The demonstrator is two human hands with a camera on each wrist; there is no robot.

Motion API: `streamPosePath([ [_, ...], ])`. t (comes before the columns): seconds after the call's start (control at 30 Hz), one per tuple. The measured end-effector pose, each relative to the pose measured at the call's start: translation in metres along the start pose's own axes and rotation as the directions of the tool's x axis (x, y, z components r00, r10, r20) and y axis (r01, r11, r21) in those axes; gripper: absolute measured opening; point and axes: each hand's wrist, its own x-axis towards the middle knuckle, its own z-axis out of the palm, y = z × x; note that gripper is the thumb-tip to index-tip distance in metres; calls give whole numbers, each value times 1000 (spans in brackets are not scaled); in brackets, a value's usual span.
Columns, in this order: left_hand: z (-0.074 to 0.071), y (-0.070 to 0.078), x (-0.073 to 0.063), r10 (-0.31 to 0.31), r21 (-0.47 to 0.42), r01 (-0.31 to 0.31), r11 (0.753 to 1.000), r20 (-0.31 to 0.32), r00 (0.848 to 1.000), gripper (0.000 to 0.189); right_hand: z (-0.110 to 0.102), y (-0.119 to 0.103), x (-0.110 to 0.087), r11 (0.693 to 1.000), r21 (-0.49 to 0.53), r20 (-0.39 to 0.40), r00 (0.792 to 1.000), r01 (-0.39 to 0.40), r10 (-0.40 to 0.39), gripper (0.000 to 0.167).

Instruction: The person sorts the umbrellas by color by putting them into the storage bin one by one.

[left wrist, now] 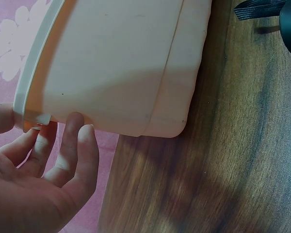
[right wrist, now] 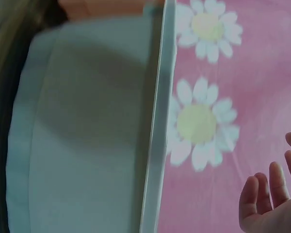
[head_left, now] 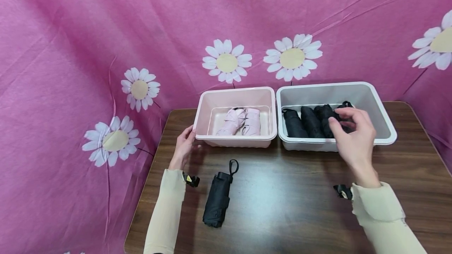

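Note:
My left hand grips the left front corner of a pink plastic bin; in the left wrist view the thumb is at the rim and the fingers curl beneath it. Two folded pink umbrellas lie in that bin. Over the front of a grey-white bin is my right hand, its fingers loosely bent and thumb apart, nothing between them. Several folded black umbrellas lie side by side inside; the hand partly hides the rightmost. Another folded black umbrella with a wrist loop lies on the table near my left forearm.
Both bins stand side by side at the back of a brown wood-grain table. Behind them hangs a pink cloth with white daisies. The table's left edge runs close to my left arm.

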Motion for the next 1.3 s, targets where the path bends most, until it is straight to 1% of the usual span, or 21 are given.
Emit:
streamPosePath([
  [0.07, 0, 1, 0, -3, 0, 3, 1000, 0, 1000, 43, 7, -8, -8, 999, 51, 21, 1000, 16, -17, 23],
  [0.17, 1, 1, 0, -5, -2, 5, 1000, 0, 1000, 42, 17, -27, -23, 992, 104, 63, 995, 69, -75, 20],
  [0.3, 1, 1, 0, -3, -2, 3, 1000, -4, 1000, 42, 31, -45, -43, 980, 145, 138, 977, 140, -160, 18],
  [0.37, 2, 1, 1, 1, 4, -1, 1000, -4, 1000, 42, 39, -42, -53, 977, 145, 178, 967, 158, -183, 19],
  [0.43, 2, 1, 0, 4, 0, -4, 1000, -5, 1000, 42, 48, -33, -62, 976, 147, 215, 957, 163, -192, 21],
  [0.5, 2, 1, 1, 7, 3, -7, 1000, -5, 1000, 42, 56, -23, -70, 978, 122, 251, 948, 170, -196, 23],
  [0.6, 2, 1, 0, 2, -5, -2, 1000, -7, 1000, 42, 68, -10, -84, 979, 125, 305, 932, 163, -194, 25],
  [0.7, 1, 1, 1, -3, -7, 3, 1000, -8, 1000, 42, 80, -6, -100, 981, 121, 380, 906, 150, -185, 27],
  [0.77, 1, 2, 0, -9, -10, 9, 1000, -7, 1000, 43, 87, -5, -114, 984, 114, 437, 882, 138, -174, 29],
  [0.83, 0, 3, 0, -14, -9, 14, 1000, -2, 1000, 45, 95, -4, -128, 990, 87, 508, 850, 108, -137, 30],
  [0.9, 0, 3, 0, -18, -11, 18, 1000, -1, 1000, 46, 103, -4, -142, 997, 56, 574, 815, 53, -76, 31],
  [0.97, 0, 4, -1, -19, -12, 19, 1000, 2, 1000, 47, 111, -4, -156, 1000, 14, 633, 774, -17, 4, 31],
  [1.03, 0, 3, -1, -20, -11, 20, 1000, 1, 1000, 47, 117, -5, -169, 997, -22, 676, 734, -74, 70, 32],
  [1.07, 0, 3, -1, -20, -12, 20, 1000, -1, 1000, 47, 120, -5, -175, 995, -30, 693, 716, -96, 90, 33],
  [1.17, -1, 2, -1, -19, -6, 19, 1000, -6, 1000, 46, 128, -4, -192, 994, -38, 749, 655, -103, 97, 35],
  [1.23, -1, 1, -1, -17, -7, 17, 1000, -10, 1000, 45, 132, -5, -201, 996, -38, 777, 624, -85, 82, 37],
  [1.3, -1, 0, -1, -10, -4, 10, 1000, -10, 1000, 44, 135, -6, -210, 997, -40, 796, 601, -62, 69, 38],
])
